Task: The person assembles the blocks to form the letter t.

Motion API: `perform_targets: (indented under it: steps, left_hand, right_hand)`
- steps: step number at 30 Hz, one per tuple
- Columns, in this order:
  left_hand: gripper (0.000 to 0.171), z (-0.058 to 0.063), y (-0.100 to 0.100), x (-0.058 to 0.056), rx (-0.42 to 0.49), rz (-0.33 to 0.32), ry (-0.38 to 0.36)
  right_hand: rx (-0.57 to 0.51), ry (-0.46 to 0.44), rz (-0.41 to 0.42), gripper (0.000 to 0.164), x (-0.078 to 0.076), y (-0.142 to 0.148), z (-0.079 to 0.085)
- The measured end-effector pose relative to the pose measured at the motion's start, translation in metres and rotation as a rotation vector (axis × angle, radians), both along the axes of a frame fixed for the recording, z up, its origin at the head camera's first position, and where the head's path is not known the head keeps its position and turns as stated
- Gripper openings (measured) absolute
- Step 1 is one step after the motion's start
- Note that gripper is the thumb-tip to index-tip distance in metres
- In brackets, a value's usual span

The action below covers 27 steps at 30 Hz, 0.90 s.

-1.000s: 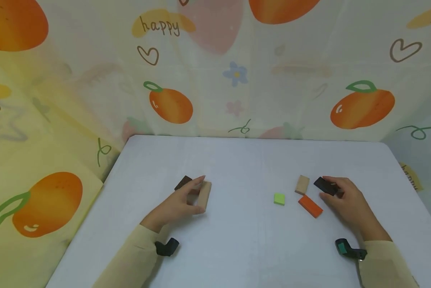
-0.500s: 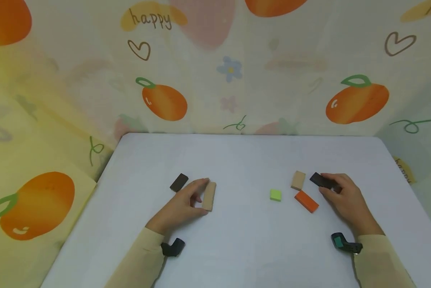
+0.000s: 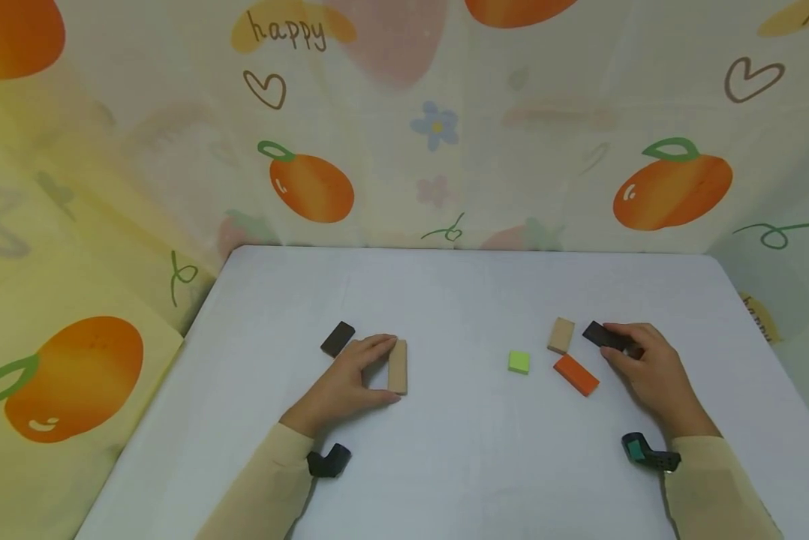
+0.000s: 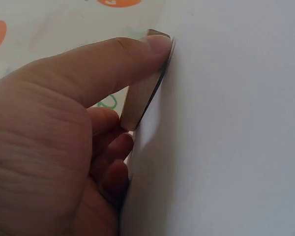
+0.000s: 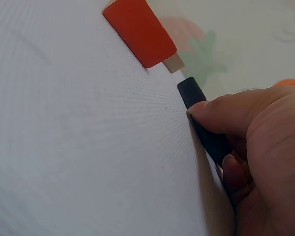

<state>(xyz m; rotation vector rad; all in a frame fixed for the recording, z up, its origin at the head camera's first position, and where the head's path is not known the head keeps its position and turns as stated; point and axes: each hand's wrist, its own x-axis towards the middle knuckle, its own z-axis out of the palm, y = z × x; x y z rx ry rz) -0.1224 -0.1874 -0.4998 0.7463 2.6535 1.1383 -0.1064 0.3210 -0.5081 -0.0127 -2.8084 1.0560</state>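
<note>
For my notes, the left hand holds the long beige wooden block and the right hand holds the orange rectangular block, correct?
Not quite: the right hand holds a black rectangular block, as the right wrist view shows, not the orange rectangular block. The left hand does hold the long beige wooden block.

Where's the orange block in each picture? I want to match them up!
Head: the orange block lies right of the picture's centre, just left of the right hand.
Left wrist: it isn't in this one.
Right wrist: it's at the top, left of centre, above the black block.
Shared landmark: the white tabletop shows in all three.
</note>
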Motion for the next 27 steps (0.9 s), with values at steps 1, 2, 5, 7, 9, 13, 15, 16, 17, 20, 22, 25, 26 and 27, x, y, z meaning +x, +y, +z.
perform_targets:
  steps: [1, 2, 5, 7, 9, 13, 15, 16, 17, 20, 22, 25, 26, 27]
  left_hand:
    - [0.093, 0.000, 0.001, 0.000, 0.003, -0.001, 0.005]
    - [0.093, 0.000, 0.001, 0.000, 0.002, -0.002, 0.009]
    - [0.092, 0.000, 0.003, 0.000, 0.004, 0.004, 0.022]
    - [0.092, 0.001, 0.005, 0.000, 0.017, 0.001, 0.033]
    - [0.091, 0.002, 0.007, -0.001, 0.033, -0.004, 0.042]
    - [0.092, 0.004, 0.015, -0.004, 0.064, -0.031, 0.049]
    - [0.092, 0.005, 0.020, -0.005, 0.077, -0.050, 0.047]
    - [0.092, 0.005, 0.023, -0.006, 0.078, -0.059, 0.049]
    - [0.093, 0.005, 0.027, -0.008, 0.081, -0.069, 0.051]
    - [0.091, 0.006, 0.037, -0.012, 0.078, -0.092, 0.068]
    - [0.091, 0.007, 0.044, -0.015, 0.073, -0.102, 0.080]
    - [0.090, 0.010, 0.055, -0.020, 0.062, -0.116, 0.085]
    - [0.090, 0.010, 0.059, -0.022, 0.057, -0.119, 0.085]
    - [0.091, 0.011, 0.062, -0.024, 0.052, -0.121, 0.084]
  right_hand:
    - [0.000, 0.002, 0.000, 0.043, 0.000, 0.000, 0.000]
    - [0.000, 0.003, 0.000, 0.043, -0.001, 0.000, 0.000]
    - [0.003, 0.007, 0.000, 0.043, -0.002, 0.001, 0.000]
    - [0.001, 0.005, -0.001, 0.043, -0.002, 0.001, 0.000]
    - [-0.001, 0.001, -0.005, 0.043, -0.002, 0.000, 0.001]
    - [0.002, -0.002, -0.010, 0.043, -0.001, -0.001, 0.001]
    - [-0.001, 0.002, -0.009, 0.043, -0.001, -0.001, 0.001]
    - [0.001, 0.004, -0.008, 0.043, -0.001, -0.001, 0.001]
    - [0.001, 0.005, -0.009, 0.043, 0.000, -0.001, 0.001]
    - [-0.001, 0.007, -0.005, 0.043, 0.000, 0.000, 0.000]
    - [-0.004, 0.004, -0.004, 0.043, 0.001, 0.000, 0.000]
    - [-0.009, 0.001, -0.004, 0.043, 0.001, 0.000, 0.000]
    - [-0.010, 0.001, -0.005, 0.043, 0.001, 0.000, 0.000]
    - [-0.011, 0.002, -0.006, 0.043, 0.001, 0.000, 0.000]
